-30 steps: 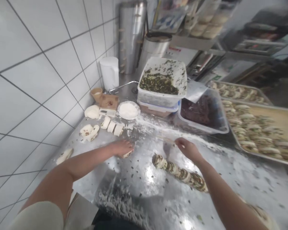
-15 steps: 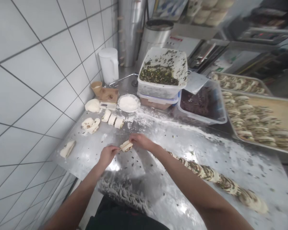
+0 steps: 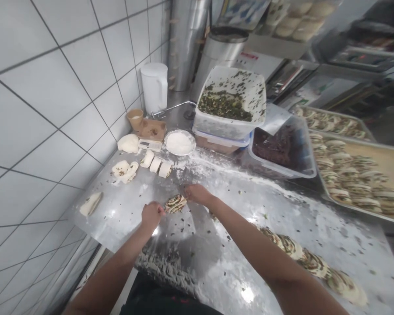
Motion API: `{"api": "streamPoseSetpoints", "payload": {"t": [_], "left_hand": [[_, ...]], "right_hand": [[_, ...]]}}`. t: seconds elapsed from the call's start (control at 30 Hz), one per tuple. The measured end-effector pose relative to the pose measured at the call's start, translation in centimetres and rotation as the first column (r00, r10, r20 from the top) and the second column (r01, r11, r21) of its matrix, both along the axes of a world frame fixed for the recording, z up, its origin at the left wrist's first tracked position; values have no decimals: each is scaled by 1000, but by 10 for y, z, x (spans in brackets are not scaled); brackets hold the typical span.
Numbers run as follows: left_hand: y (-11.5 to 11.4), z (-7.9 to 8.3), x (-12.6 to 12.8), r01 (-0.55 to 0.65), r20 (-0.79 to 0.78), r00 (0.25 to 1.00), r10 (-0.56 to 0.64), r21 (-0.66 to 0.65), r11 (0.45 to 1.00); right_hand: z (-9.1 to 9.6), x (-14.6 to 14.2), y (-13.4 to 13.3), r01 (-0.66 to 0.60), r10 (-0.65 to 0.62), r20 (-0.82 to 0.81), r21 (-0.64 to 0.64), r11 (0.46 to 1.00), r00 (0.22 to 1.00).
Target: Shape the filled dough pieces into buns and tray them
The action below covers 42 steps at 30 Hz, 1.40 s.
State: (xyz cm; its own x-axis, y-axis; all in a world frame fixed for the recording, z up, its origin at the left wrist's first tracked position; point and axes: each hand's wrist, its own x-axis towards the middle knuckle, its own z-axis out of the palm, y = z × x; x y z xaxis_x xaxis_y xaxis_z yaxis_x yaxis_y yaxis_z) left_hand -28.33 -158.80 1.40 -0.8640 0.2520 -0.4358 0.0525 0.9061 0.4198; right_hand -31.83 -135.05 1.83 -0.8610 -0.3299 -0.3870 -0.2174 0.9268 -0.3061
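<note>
A short piece of rolled dough (image 3: 175, 204), streaked with dark green filling, lies at the middle of the steel table (image 3: 223, 249). My left hand (image 3: 152, 215) grips its near left end, and my right hand (image 3: 197, 194) pinches its far right end. To the lower right lies a long spiral dough roll (image 3: 310, 258), apart from both hands. Beyond the hands stand several pale cut dough pieces (image 3: 156, 165).
Flour is scattered over the table, beside a tiled wall. Along the back stand a plate of flour (image 3: 179, 142), a small scale (image 3: 150, 145), a tub of green filling (image 3: 230, 103) and a tub of dark paste (image 3: 279, 151). A tray of shaped rolls (image 3: 357, 175) sits at right.
The dough piece has turned, showing its green spiral more fully, and lies slightly lower in view. My hands have spread a little farther apart along it.
</note>
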Motion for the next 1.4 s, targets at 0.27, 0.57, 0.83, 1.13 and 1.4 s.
{"api": "streamPoseSetpoints", "payload": {"t": [0.27,0.57,0.83,1.13,1.4], "left_hand": [[11,-6,-11,58,30,998,-55,-81,995],[13,-4,-17,117,70,992,-109,-121,986],[16,1,-20,126,105,988,-117,-78,989],[-11,4,-20,88,263,953,-153,244,966],[-78,5,-14,3,230,970,-83,330,944]], "right_hand": [[10,-7,12,-42,42,32,3,999,999],[-5,-21,17,-107,109,13,-90,990,994],[-5,-41,8,-121,123,118,-19,992,985],[24,-89,-49,303,-338,-89,-272,913,937],[20,-105,-68,309,-295,103,-178,934,950]]}}
